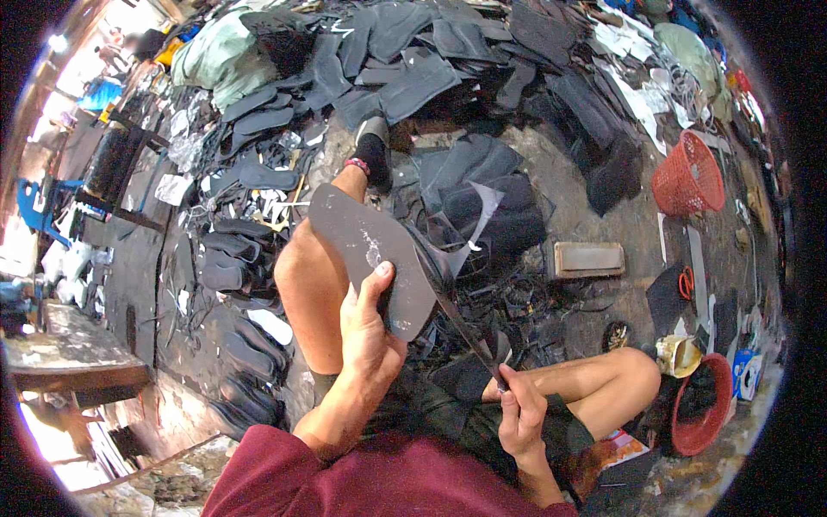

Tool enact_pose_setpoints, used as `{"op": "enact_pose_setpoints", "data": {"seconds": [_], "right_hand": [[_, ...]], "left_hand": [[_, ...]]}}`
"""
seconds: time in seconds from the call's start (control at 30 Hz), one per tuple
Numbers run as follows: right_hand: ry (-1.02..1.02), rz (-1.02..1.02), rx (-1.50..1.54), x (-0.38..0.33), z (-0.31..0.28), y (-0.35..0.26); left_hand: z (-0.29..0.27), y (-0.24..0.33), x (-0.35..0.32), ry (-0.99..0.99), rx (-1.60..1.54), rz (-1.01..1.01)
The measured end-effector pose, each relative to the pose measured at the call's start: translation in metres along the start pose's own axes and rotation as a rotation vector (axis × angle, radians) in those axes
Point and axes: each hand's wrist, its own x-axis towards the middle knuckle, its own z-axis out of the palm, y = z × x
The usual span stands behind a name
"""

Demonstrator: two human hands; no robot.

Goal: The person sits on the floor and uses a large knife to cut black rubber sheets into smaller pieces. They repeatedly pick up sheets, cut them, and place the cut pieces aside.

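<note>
My left hand (370, 323) grips a grey shoe sole (366, 246), its thumb pressed flat on the sole's face. White scuffs mark that face, and the sole is held tilted over my bent leg. In my right hand (522, 414), lower and to the right, the fingers are closed around the handle end of a knife (465, 332). Its long, narrow dark blade slants up toward the sole's right edge. Whether the blade touches the sole I cannot tell. Dark thin material (428, 258) shows along that edge, beside a pale scrap (484, 215).
Heaps of black sole sheets (405, 82) lie ahead. Stacked dark soles (228, 258) are at the left. On the right are a red basket (687, 177), a rectangular block (588, 259), orange-handled scissors (686, 283) and a red tub (724, 422). A wooden bench (77, 376) stands at lower left.
</note>
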Motion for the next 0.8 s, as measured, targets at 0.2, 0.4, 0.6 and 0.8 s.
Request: {"op": "enact_pose_setpoints", "data": {"seconds": [0.2, 0.4, 0.6, 0.8], "right_hand": [[-0.174, 0.11, -0.1, 0.029, -0.002, -0.02], [-0.263, 0.093, 0.036, 0.095, 0.038, -0.02], [-0.145, -0.014, 0.122, 0.119, 0.062, -0.034], [-0.058, 0.442, 0.646, 0.118, 0.053, -0.021]], "left_hand": [[-0.035, -0.016, -0.004, -0.034, 0.089, 0.008], [-0.051, -0.018, -0.008, -0.02, 0.218, 0.061], [-0.053, -0.003, -0.01, -0.112, 0.251, 0.034], [-0.078, -0.005, 0.008, -0.506, 0.297, 0.347]]}}
